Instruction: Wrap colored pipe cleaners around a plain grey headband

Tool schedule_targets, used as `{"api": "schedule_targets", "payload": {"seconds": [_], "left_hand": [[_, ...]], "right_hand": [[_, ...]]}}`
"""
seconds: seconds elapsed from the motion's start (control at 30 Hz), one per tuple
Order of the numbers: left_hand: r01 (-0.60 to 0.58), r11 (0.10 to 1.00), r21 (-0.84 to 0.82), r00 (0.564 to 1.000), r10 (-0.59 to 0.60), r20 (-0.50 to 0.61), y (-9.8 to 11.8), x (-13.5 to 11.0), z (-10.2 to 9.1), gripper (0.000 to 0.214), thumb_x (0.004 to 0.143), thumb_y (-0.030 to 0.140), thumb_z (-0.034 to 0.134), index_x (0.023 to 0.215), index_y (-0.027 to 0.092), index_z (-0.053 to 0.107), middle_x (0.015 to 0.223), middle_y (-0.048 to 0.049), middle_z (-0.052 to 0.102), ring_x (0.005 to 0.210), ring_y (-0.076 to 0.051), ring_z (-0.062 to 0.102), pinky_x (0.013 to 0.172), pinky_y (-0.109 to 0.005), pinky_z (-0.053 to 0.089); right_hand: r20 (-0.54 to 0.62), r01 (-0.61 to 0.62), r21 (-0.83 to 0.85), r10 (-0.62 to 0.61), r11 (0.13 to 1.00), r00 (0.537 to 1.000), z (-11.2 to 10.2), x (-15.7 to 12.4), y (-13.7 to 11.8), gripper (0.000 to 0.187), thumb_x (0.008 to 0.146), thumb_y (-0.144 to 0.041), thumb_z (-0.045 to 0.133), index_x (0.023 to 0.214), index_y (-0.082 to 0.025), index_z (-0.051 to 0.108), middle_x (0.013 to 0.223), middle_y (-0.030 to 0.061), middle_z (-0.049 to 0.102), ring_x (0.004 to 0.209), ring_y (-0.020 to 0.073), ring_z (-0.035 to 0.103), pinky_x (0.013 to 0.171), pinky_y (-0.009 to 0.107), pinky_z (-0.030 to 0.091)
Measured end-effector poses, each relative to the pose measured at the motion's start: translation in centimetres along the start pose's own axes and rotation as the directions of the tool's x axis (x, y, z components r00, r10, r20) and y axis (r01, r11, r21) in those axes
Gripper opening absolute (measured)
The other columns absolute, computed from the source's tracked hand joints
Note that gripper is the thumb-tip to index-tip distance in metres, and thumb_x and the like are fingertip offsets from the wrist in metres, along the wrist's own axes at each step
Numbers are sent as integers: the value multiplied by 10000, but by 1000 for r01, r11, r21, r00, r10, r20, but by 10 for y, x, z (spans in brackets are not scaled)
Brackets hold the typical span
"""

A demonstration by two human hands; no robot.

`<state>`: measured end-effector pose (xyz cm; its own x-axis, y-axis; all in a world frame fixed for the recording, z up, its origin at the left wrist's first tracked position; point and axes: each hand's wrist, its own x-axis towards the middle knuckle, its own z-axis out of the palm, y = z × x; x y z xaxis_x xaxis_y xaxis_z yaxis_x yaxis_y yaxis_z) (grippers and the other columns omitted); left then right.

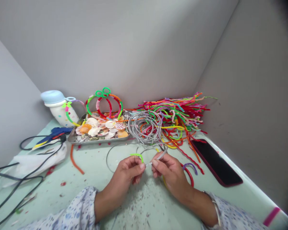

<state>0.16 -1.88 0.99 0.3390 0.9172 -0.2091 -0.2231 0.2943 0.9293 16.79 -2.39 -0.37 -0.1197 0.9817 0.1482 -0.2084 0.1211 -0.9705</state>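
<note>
Bright green fuzzy strip (pixel 137 155) is pinched at the left hand (pixel 127 175), low centre over the tabletop (pixel 91 182); fingers drawn together, thumb against index. Grey wire (pixel 162 155) is gripped by the right hand (pixel 171 174), fingers likewise closed, pale tip pointed toward the left thumb. Only a small gap is left between the hands; whether the tip is also gripped by the left fingers cannot be told.

Just beyond the hands, a loose grey coil (pixel 159 127) is set down, a heap of multicoloured fuzzy stems (pixel 175 110) behind it and to its right. Left of the coil, shells (pixel 93 122) are piled in a metal tray (pixel 98 141); fuzzy rings (pixel 121 107) are stood up at its back. A white bottle (pixel 62 115) with blue lid is placed farther left, tilted. Dark phone (pixel 217 163) is laid at right. Orange strip (pixel 75 161) is left near the tray's front.
</note>
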Motion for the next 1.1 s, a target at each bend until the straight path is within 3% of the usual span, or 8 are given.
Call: {"api": "schedule_targets", "payload": {"seconds": [0.33, 0.47, 0.67, 0.83, 1.0, 1.1], "left_hand": [[-136, 975, 175, 989, 143, -27, -5, -1, 2, 315, 769, 385, 722, 930, 177, 547, 703, 56, 518, 521, -65, 433, 484, -182, 393], [-129, 968, 214, 988, 144, -56, -4, -1, 2, 253, 809, 383, 669, 877, 168, 557, 634, 61, 497, 502, -70, 419, 476, -189, 372], [-138, 963, 233, 990, 144, -8, 1, -3, 2, 219, 831, 365, 630, 805, 160, 559, 562, 60, 485, 503, -84, 420, 509, -209, 360], [-145, 960, 241, 987, 156, -26, -1, -2, 0, 196, 853, 356, 606, 836, 170, 547, 590, 58, 489, 513, -87, 421, 514, -211, 361], [-232, 919, 319, 961, 267, -71, -6, -3, -1, 171, 869, 309, 607, 972, 194, 533, 838, 16, 562, 623, -96, 514, 569, -215, 415], [-333, 834, 439, 911, 404, -77, -7, -5, -1, 128, 878, 260, 605, 977, 208, 543, 874, 5, 563, 694, -118, 543, 624, -232, 441]], "right_hand": [[-103, -46, 22, 48, 999, 994, -1, 4, 5, 243, 875, -353, 642, 709, -185, 589, 627, -40, 584, 544, 93, 529, 570, 231, 421], [-93, -32, -12, 30, 999, 995, -1, 2, 4, 230, 867, -345, 651, 714, -180, 604, 613, -37, 587, 537, 93, 530, 564, 229, 414], [2, -59, 153, 59, 987, 998, -1, 0, 5, 215, 852, -388, 662, 787, -187, 619, 648, -32, 605, 535, 95, 539, 547, 231, 408], [-12, -61, 137, 63, 989, 998, 0, 1, 6, 222, 862, -375, 655, 757, -184, 617, 633, -33, 605, 530, 92, 541, 542, 228, 405], [-60, -60, 130, 68, 990, 996, 1, 1, 5, 228, 871, -377, 647, 755, -186, 605, 630, -40, 609, 520, 84, 544, 525, 214, 404], [-81, -62, 135, 74, 989, 994, 2, 1, 5, 239, 871, -385, 644, 751, -185, 595, 617, -42, 608, 506, 81, 541, 510, 209, 399]]}}
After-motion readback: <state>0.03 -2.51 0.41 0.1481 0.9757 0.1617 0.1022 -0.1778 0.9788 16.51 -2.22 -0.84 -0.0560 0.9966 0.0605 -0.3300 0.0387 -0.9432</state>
